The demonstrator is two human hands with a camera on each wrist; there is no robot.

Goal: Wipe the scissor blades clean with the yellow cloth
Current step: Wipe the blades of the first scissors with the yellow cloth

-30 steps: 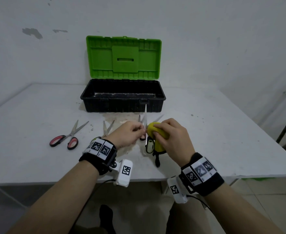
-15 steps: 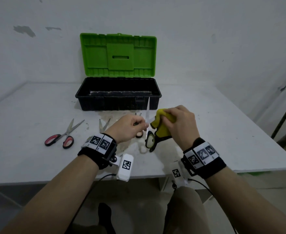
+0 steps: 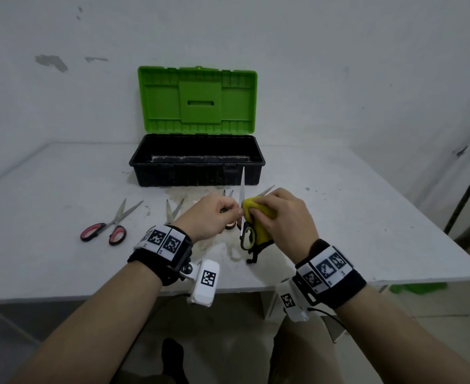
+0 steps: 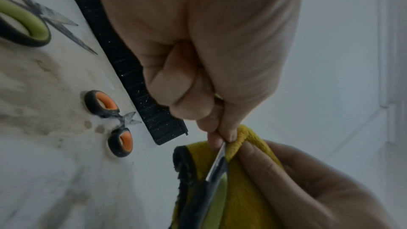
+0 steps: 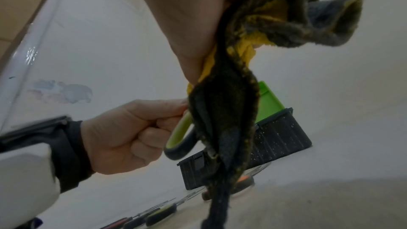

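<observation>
Since half a second ago the right hand [image 3: 283, 217] has slid the yellow cloth [image 3: 258, 214] lower along the blade, back toward the pivot. The left hand [image 3: 209, 217] has its fingers [image 4: 182, 91] curled, pinching the scissors [image 3: 242, 200] at the blade near the pivot, tip up, 1 green-lined handle loop [image 5: 178, 138] hanging below them. Right fingers [image 4: 264, 161] are clamped on the cloth, folding it over the blade just beside the left fingertips. The blade is stiff, thin and likely sharp, so gripping at the pivot or handle looks safest; the cloth is soft, limp and padded enough to shield the skin. 3 other scissors [image 3: 105, 228] lie on the bench [image 3: 48, 189] left of the left fingers, and a toolbox [image 3: 198, 162] stands open beyond.
</observation>
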